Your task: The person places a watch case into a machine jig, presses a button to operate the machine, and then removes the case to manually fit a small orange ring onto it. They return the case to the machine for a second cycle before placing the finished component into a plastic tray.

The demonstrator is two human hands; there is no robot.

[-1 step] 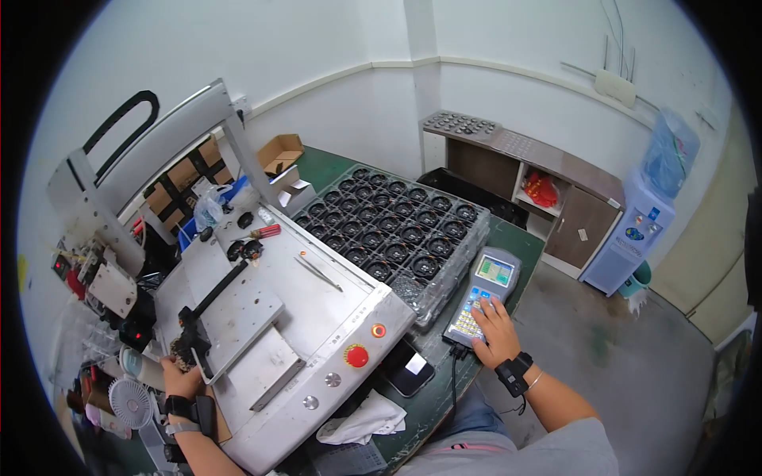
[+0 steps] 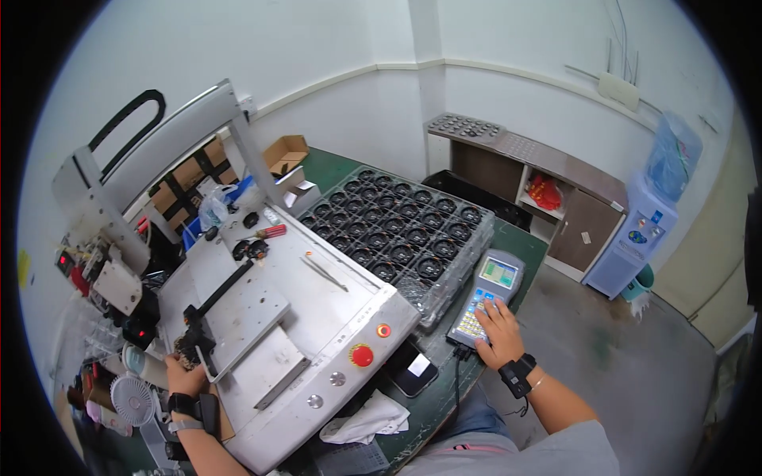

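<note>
Right hand (image 2: 500, 341) has its fingers stretched out, not gripping, on the grey handheld controller with a lit screen (image 2: 485, 292), right under them. Left hand's (image 2: 186, 378) by a black clamp-like part (image 2: 193, 337); can't tell its grip. Only the view's shifted slightly since before.

The handset (image 2: 479, 294) was grey, its screen (image 2: 498, 272) green and pale, its keys (image 2: 470, 323) blue above and mostly yellow below; the machine (image 2: 349, 321) was white, with a bright red button (image 2: 361, 355); the surface (image 2: 517, 238) was dark green; black round parts (image 2: 394, 251) made a grid pattern in the clear tray (image 2: 416, 295); the screwdriver handle (image 2: 273, 231) was red, the phone (image 2: 405, 380) black, the cloth (image 2: 365, 418) white; the cabinet door (image 2: 584, 236) was brown, the bag (image 2: 544, 192) red, the water cooler (image 2: 615, 255) pale blue, the sleeve (image 2: 556, 448) grey.
</note>
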